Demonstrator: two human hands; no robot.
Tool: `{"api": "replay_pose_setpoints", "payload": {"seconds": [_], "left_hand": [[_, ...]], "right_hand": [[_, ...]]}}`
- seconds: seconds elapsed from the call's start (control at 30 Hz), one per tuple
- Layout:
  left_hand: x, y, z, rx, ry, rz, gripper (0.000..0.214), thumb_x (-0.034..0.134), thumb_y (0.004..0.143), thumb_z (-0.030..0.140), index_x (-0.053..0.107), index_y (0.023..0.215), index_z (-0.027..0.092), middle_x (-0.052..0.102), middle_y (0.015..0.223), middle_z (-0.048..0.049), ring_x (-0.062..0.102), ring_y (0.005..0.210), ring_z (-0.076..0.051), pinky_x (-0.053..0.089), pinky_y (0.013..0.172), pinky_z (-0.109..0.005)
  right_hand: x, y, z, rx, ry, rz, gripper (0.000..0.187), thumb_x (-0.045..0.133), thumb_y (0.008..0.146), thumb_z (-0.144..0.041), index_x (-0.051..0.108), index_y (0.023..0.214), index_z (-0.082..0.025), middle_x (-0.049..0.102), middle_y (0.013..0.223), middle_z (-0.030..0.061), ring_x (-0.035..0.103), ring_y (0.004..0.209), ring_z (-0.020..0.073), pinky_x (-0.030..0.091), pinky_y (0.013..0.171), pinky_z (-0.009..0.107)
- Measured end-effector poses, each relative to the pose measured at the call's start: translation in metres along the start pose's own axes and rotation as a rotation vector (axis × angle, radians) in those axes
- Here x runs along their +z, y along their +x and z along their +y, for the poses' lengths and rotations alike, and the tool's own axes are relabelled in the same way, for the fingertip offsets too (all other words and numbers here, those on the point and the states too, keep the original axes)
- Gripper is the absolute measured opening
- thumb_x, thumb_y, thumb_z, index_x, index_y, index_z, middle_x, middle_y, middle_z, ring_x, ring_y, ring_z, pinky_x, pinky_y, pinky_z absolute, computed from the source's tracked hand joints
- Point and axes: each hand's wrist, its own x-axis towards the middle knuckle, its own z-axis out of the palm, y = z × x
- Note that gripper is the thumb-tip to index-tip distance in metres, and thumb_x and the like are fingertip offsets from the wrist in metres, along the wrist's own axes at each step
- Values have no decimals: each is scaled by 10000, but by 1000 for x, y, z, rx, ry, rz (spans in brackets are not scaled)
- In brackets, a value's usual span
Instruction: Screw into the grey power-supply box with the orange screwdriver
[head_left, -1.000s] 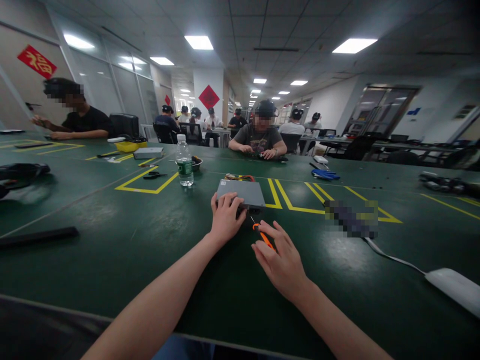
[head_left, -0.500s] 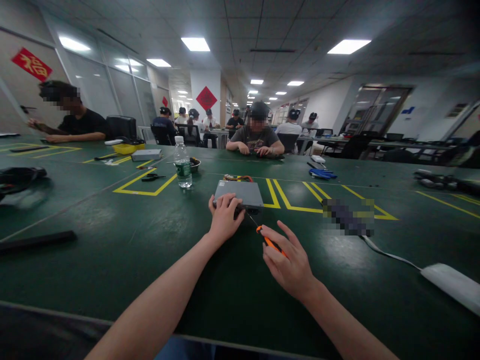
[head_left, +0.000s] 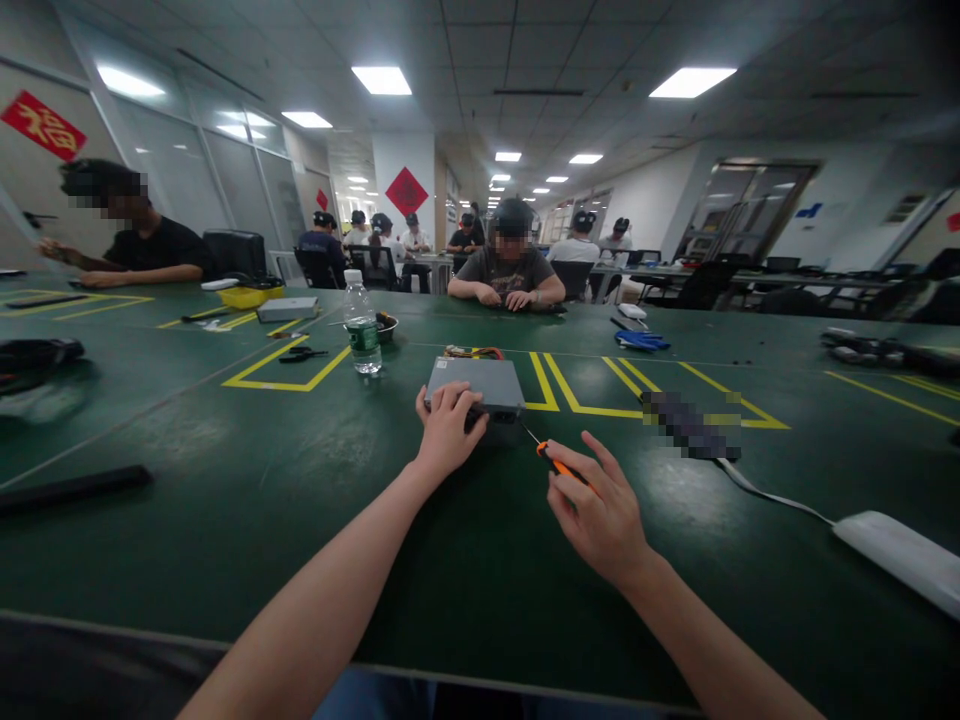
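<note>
Seated at a wide green worktable (head_left: 262, 560) marked out in yellow tape (head_left: 266, 387), with twelve o'clock taken as straight ahead. Facing a co-worker in a dark grey T-shirt (head_left: 504, 268), at the table's far side near twelve o'clock. Having a grey metal power supply unit (head_left: 487, 380) lying flat on the table, close in front. Showing, out at four o'clock from the unit, a white plastic casing (head_left: 892, 555) on a pale cord; at ten o'clock, an upright clear water bottle (head_left: 364, 340) with a green label; at two o'clock, some blue gloves (head_left: 641, 341).

Gripping the unit's near left part with the left hand (head_left: 448, 428), partly closed, with fingers bent over the top and thumb against the near face; so touching the unit, with most of it reaching away toward one o'clock from that hand. Holding the right hand (head_left: 604, 520) apart from the unit, between four and five o'clock from it, half curled in a loose pinch on an orange-and-black screwdriver (head_left: 566, 465), with one finger raised free. Pointing the screwdriver's shaft toward ten to eleven o'clock, at the unit's near right corner; cannot tell whether touching. Trailing from the unit's twelve o'clock side, thin multicoloured wires (head_left: 474, 352).
</note>
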Motion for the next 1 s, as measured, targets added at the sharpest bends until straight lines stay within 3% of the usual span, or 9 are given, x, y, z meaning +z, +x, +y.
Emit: {"api": "replay_pose_setpoints", "payload": {"seconds": [0.33,0.57,0.7,0.8,0.9,1.0], "left_hand": [[0,0,-2,3,1,-1,217,543,788,347,548,995,281,533,1175,-31,410,1159,-230,123,1055,-508],[0,0,0,-13,4,4,218,557,776,344,556,986,286,536,1171,-24,417,1147,-230,131,1055,-499],[0,0,0,-12,8,3,214,550,781,350,556,985,285,540,1166,-24,417,1145,-229,130,1057,-493],[0,0,0,-12,9,6,213,548,783,348,551,986,286,538,1169,-21,415,1148,-226,134,1056,-489],[0,0,0,-9,12,3,215,548,784,343,548,990,285,535,1173,-22,412,1151,-225,141,1054,-484],[0,0,-1,-6,8,4,217,546,786,350,548,993,285,533,1172,-20,412,1152,-224,144,1054,-482]], "right_hand": [[0,0,1,7,-22,-6,183,504,792,-75,473,927,-196,570,1135,100,552,1071,188,380,973,523],[-3,9,-10,-78,-58,-51,210,541,785,-99,475,936,-230,572,1130,61,546,1078,197,391,958,513],[2,8,-13,66,66,-11,284,517,790,-98,436,1034,-217,552,1133,97,543,1064,208,493,856,428],[5,6,-13,196,170,25,301,500,788,-94,398,1047,-210,508,1163,123,512,1095,228,507,825,427],[3,7,-13,154,182,11,274,505,790,-97,398,1015,-210,476,1143,117,492,1107,235,500,823,422],[-1,10,-12,139,35,51,245,574,775,-152,427,961,-212,492,1035,86,526,1001,240,492,766,417]]}}
